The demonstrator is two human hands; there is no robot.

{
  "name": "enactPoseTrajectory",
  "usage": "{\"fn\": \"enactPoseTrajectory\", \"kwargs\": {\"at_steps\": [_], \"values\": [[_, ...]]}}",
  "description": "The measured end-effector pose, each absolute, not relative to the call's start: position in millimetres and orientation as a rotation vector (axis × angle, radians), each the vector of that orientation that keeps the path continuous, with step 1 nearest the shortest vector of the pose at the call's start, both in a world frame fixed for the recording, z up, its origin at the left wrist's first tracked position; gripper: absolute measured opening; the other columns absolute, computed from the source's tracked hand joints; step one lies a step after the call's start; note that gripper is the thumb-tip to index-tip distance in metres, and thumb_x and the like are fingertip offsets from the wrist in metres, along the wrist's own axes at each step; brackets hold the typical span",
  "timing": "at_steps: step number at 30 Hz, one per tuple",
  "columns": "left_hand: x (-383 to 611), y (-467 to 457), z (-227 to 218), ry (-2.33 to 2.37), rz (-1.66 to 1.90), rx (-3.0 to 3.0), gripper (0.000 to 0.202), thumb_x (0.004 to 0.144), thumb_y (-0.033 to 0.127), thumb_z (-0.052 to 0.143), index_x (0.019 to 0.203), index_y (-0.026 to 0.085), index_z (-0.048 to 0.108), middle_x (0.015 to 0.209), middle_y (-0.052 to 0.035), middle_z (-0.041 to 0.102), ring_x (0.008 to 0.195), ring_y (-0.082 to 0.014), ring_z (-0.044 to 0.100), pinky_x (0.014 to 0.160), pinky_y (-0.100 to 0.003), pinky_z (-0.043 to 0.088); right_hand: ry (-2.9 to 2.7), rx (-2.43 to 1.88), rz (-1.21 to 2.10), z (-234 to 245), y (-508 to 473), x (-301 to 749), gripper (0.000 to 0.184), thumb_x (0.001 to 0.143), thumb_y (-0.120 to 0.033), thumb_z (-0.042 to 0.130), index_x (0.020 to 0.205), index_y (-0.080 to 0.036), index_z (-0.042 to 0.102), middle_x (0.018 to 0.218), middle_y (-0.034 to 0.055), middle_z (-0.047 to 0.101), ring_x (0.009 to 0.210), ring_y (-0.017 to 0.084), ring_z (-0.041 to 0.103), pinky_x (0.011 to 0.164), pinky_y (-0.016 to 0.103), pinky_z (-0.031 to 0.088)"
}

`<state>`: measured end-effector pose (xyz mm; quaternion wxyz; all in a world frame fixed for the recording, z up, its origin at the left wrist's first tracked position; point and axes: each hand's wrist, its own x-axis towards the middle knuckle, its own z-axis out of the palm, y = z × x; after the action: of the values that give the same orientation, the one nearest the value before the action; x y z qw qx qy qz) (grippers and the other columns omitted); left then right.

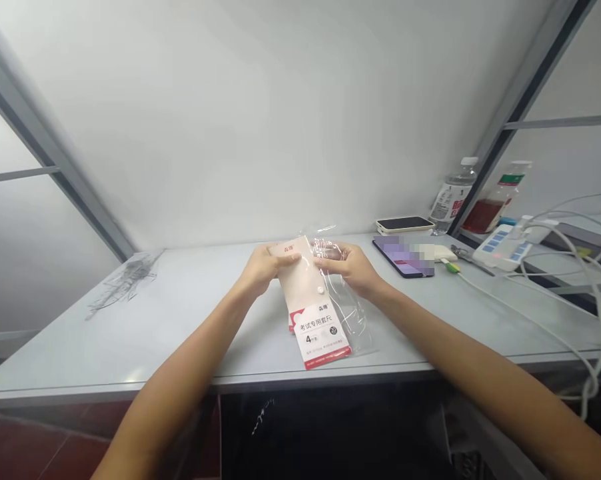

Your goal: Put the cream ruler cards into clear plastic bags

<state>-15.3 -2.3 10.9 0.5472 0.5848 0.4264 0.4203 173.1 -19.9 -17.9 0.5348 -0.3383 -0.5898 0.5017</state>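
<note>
Over the desk's front half, my left hand (pixel 260 268) grips the upper left edge of a cream ruler-set pouch (pixel 300 283), its thumb across the front. The pouch has a white snap button, and its lower part shows a white label with Chinese print and a red bottom band. My right hand (pixel 353 267) pinches a clear plastic bag (pixel 353 313) at the pouch's upper right side. The crinkled bag hangs along the pouch's right edge. Whether the pouch is partly inside the bag is hard to tell. Some fingertips are hidden behind the packaging.
Right of my hands lie a phone with a lit screen (pixel 403 257) and another phone (pixel 405 224). A water bottle (pixel 453 197), a bottle of red-brown liquid (pixel 495 200), a power strip (pixel 503 247) and white cables (pixel 523 320) stand or lie farther right. Dark scribbles (pixel 125 280) mark the desk's left.
</note>
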Motion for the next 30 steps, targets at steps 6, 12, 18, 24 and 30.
{"fn": "enactPoseTrajectory", "kwargs": {"at_steps": [6, 12, 18, 24, 30], "values": [[-11, -4, 5, 0.96, 1.101, 1.422, 0.039, 0.057, 0.034, 0.076, 0.087, 0.012, 0.063, 0.092, -0.0103, 0.067, 0.078, -0.0211, 0.062, 0.067, -0.033, 0.049, -1.469, -0.855, 1.256, -15, -26, 168, 0.056, 0.064, -0.033, 0.073, 0.115, -0.019, 0.058, 0.079, 0.0043, 0.069, 0.07, 0.019, 0.063, 0.061, 0.031, 0.049], [-5, -6, -4, 0.865, 1.061, 1.43, 0.042, 0.073, 0.05, 0.058, 0.088, 0.011, 0.065, 0.087, -0.0111, 0.067, 0.076, -0.0204, 0.062, 0.067, -0.034, 0.049, -1.309, -0.829, 1.233, -19, -20, 167, 0.046, 0.064, -0.036, 0.073, 0.104, -0.019, 0.059, 0.074, 0.0028, 0.068, 0.064, 0.017, 0.063, 0.061, 0.032, 0.049], [-9, -8, 0, 0.791, 0.742, 1.493, 0.032, 0.069, 0.042, 0.066, 0.081, 0.012, 0.066, 0.079, -0.0081, 0.066, 0.068, -0.0147, 0.061, 0.061, -0.028, 0.047, -1.069, -0.842, 1.14, -13, -13, 177, 0.038, 0.063, -0.037, 0.073, 0.093, -0.021, 0.057, 0.076, 0.0007, 0.068, 0.068, 0.017, 0.064, 0.063, 0.031, 0.051], [-7, -4, -4, 0.943, 1.077, 1.441, 0.035, 0.058, 0.04, 0.075, 0.06, 0.014, 0.051, 0.058, 0.0003, 0.057, 0.054, -0.011, 0.056, 0.051, -0.025, 0.045, -1.272, -0.787, 1.392, -14, -22, 167, 0.038, 0.068, -0.04, 0.069, 0.098, -0.018, 0.062, 0.093, 0.0071, 0.069, 0.081, 0.021, 0.065, 0.069, 0.033, 0.051], [-5, -9, 3, 0.976, 1.158, 1.494, 0.035, 0.065, 0.046, 0.067, 0.064, 0.017, 0.048, 0.051, 0.0029, 0.053, 0.045, -0.01, 0.052, 0.042, -0.023, 0.042, -1.229, -0.867, 1.312, -19, -19, 168, 0.037, 0.064, -0.039, 0.073, 0.093, -0.017, 0.065, 0.091, 0.007, 0.07, 0.078, 0.021, 0.065, 0.067, 0.032, 0.052]]}}
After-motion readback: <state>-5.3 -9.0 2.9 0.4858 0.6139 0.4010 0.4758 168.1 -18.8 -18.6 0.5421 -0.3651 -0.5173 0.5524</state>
